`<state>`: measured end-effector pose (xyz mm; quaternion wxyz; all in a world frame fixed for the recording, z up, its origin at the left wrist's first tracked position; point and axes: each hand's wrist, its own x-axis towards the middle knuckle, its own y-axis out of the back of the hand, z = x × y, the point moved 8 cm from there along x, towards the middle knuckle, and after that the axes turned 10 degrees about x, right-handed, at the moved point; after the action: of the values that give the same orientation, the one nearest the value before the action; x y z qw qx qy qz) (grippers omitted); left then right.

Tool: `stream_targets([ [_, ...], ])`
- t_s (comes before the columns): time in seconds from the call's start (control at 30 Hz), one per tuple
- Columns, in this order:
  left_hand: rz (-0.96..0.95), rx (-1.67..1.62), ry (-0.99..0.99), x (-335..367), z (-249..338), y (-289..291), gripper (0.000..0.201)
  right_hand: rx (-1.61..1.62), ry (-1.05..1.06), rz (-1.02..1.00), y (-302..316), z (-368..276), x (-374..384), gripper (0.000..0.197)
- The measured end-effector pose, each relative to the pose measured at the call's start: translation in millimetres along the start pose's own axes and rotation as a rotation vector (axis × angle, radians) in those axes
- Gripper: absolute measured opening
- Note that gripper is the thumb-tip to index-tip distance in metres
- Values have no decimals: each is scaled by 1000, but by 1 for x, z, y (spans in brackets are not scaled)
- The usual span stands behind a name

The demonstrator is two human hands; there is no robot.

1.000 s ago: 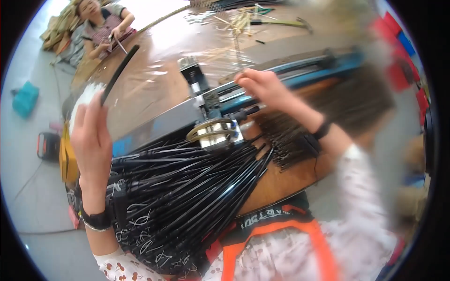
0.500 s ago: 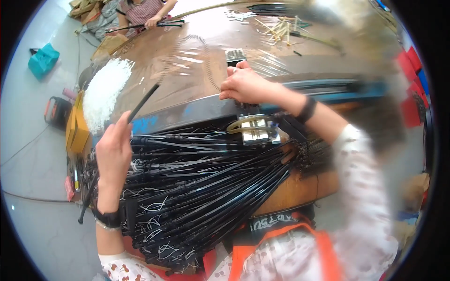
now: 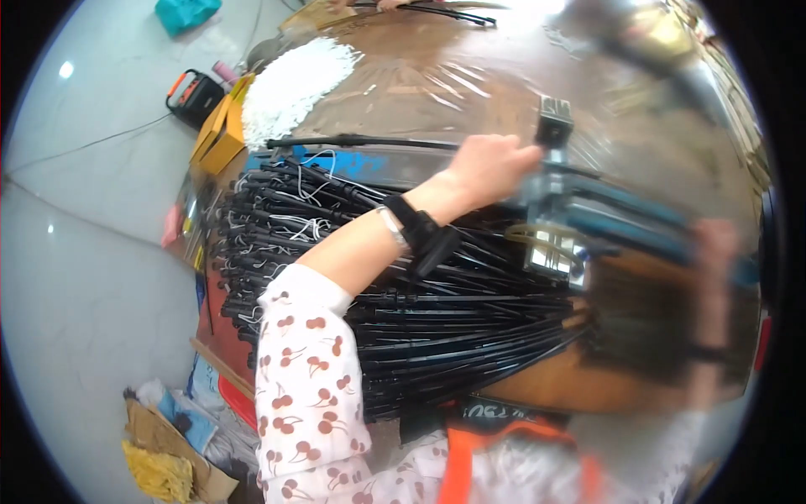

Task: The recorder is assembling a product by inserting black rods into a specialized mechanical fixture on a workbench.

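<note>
My left hand (image 3: 495, 168) is closed on the end of a long black rod (image 3: 361, 141), which reaches left along the table's near edge. Just right of its fingers stands a small dark metal block (image 3: 554, 126) on the bench fixture. My right hand (image 3: 714, 244) is far to the right, beside the blue-grey rails (image 3: 625, 206), and so smeared by motion that its fingers cannot be read. Below my left forearm spreads a large pile of thin black rod assemblies (image 3: 453, 323), with white cords among their left ends. A shiny metal device (image 3: 554, 256) with a yellowish tube sits at the pile's right.
A heap of small white pieces (image 3: 294, 88) lies at the table's far left, beside a yellow box (image 3: 222, 126). Another person's hand (image 3: 390, 4) shows at the top edge, by black rods (image 3: 453, 13). A black-and-orange case (image 3: 195, 97) stands on the floor.
My left hand has moved right to the metal block with the black rod, now lying nearly level. My right hand has swung far right. The long spring no longer shows. The view has shifted.
</note>
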<state>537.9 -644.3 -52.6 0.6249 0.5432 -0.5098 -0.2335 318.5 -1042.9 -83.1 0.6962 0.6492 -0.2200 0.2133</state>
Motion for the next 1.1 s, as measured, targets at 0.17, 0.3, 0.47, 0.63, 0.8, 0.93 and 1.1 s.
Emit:
stream_targets([
  [0.17,43,-102,-16,-8,-9,-30,20,172,-61,7,-31,8,-10,4],
  [0.3,27,-276,84,-8,-15,-30,17,161,-48,42,-30,-1,-9,4],
  [0.47,109,-360,135,-14,-16,-26,16,130,-53,38,-32,3,-12,5],
  [0.63,100,-460,84,-4,-9,-27,19,43,-72,0,-10,-2,-20,10],
  [0.8,-94,-174,115,-14,-17,-45,20,244,175,185,26,-155,14,19],
  [0.93,-94,-83,134,-2,-7,-42,18,348,83,29,19,-173,-18,22],
  [1.1,-89,-100,110,2,-6,-40,19,473,15,-10,12,-189,-7,26],
])
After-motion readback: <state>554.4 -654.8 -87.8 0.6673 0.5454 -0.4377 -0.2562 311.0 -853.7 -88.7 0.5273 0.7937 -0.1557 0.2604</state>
